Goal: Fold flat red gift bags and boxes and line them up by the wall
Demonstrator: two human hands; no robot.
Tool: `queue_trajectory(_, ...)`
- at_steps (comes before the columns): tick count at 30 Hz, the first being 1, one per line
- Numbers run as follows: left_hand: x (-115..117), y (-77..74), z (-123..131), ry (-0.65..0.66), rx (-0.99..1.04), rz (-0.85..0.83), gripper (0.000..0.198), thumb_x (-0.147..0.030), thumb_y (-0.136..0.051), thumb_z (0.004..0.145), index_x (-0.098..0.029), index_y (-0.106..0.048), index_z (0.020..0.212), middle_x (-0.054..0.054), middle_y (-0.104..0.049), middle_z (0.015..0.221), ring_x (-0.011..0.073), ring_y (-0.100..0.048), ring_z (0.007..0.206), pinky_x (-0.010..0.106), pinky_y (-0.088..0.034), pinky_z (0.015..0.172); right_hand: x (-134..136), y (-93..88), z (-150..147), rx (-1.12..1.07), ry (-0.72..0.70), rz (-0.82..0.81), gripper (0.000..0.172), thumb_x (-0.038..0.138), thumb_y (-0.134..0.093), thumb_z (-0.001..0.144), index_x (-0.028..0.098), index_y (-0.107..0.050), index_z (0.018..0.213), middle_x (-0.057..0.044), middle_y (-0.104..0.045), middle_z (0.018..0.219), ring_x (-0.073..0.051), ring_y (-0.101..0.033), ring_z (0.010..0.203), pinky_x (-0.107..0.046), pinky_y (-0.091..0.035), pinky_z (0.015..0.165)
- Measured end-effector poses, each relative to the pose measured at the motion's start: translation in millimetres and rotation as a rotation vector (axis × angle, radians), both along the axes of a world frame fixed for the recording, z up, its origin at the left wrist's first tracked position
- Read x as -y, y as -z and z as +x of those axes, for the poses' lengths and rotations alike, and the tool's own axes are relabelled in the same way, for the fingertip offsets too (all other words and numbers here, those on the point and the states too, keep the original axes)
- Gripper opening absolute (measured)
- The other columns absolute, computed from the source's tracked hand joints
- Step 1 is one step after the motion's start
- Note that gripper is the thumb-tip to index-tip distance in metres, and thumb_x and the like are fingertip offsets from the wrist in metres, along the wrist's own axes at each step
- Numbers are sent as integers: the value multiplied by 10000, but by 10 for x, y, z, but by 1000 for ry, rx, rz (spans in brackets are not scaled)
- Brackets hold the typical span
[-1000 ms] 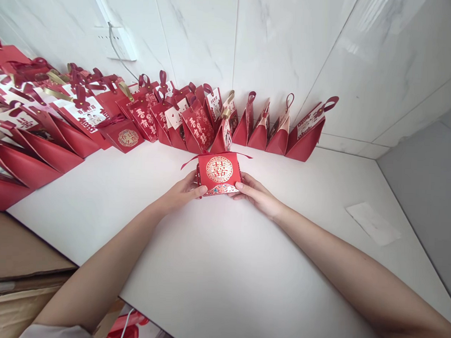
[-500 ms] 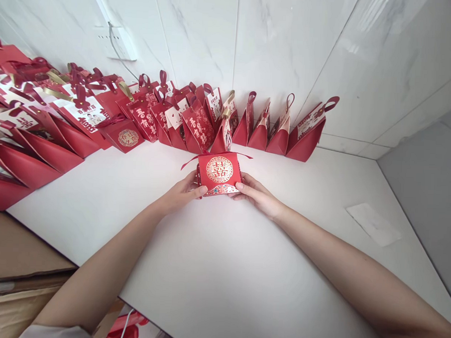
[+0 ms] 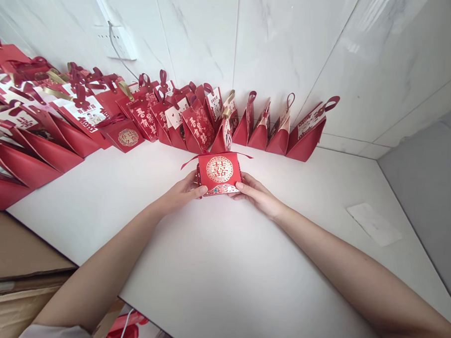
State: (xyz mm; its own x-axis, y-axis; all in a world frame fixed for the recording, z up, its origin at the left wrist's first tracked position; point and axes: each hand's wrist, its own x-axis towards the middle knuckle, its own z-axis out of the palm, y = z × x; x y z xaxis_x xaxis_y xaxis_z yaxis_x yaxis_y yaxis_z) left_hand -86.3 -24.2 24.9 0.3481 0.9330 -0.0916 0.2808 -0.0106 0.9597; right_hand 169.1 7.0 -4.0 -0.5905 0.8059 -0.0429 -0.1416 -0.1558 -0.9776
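A small red gift box [image 3: 220,170] with a round gold emblem and a patterned lower band is held between my two hands over the white table. Dark red ribbon ends stick out from its top on both sides. My left hand [image 3: 187,191] grips the lower left corner, thumb on the front. On the lower right corner my right hand [image 3: 255,194] is closed the same way, its thumb also in front. The fingers behind the box are partly hidden. Just beyond it stands a narrow red gift box [image 3: 223,138] with a gold ribbon loop.
Red gift boxes [image 3: 197,125] with ribbon loops line the wall and crowd the left side of the white table [image 3: 221,268]. A white paper slip [image 3: 373,223] lies at the right. A cardboard box [image 3: 23,250] stands below the left edge. A wall socket [image 3: 115,42] has a cable.
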Motion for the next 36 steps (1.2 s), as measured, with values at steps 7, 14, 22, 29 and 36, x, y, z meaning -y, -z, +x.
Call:
queue_trajectory(7, 5, -13, 10, -16, -25, -20, 883, -631, -634, 802, -213, -305, 1507, 173, -478, 1428, 260, -572, 1027, 392, -475, 809, 11, -8, 1, 1, 2, 6, 577, 542, -673, 843, 233, -505, 1300, -78, -645, 1196, -205, -651, 995, -345, -516, 857)
queue_trajectory(14, 8, -29, 15, -12, -29, -10, 899, -624, -633, 805, -225, -276, 1528, 175, -469, 1439, 263, -577, 1029, 397, -485, 806, -6, 21, 3, -11, -1, 6, 569, 520, -674, 852, 232, -500, 1311, -76, -642, 1205, -196, -657, 984, -330, -530, 845)
queue_trajectory(22, 23, -14, 10, -21, 27, -20, 746, -595, -593, 850, -237, -383, 1470, 146, -472, 1464, 301, -572, 1146, 409, -522, 892, 3, 64, 6, -121, 48, -6, 517, 518, -632, 873, 282, -496, 1312, -57, -632, 1237, -190, -668, 956, -324, -552, 795)
queue_trajectory(29, 25, -69, 38, -108, 116, 33, 702, -525, -634, 851, -263, -398, 1458, 130, -450, 1487, 320, -540, 1244, 439, -515, 971, 55, 6, 11, -281, 181, 54, 378, 460, -611, 879, 323, -561, 1227, -16, -507, 1403, -184, -632, 1010, -387, -557, 909)
queue_trajectory(36, -7, 20, 14, -74, 158, -33, 1080, -581, -750, 707, -329, -117, 1545, 166, -292, 1577, 382, -466, 1308, 421, -579, 822, 146, -47, 13, -293, 52, 143, 276, 436, -582, 914, 272, -629, 1132, -43, -527, 1355, -208, -632, 1024, -372, -544, 874)
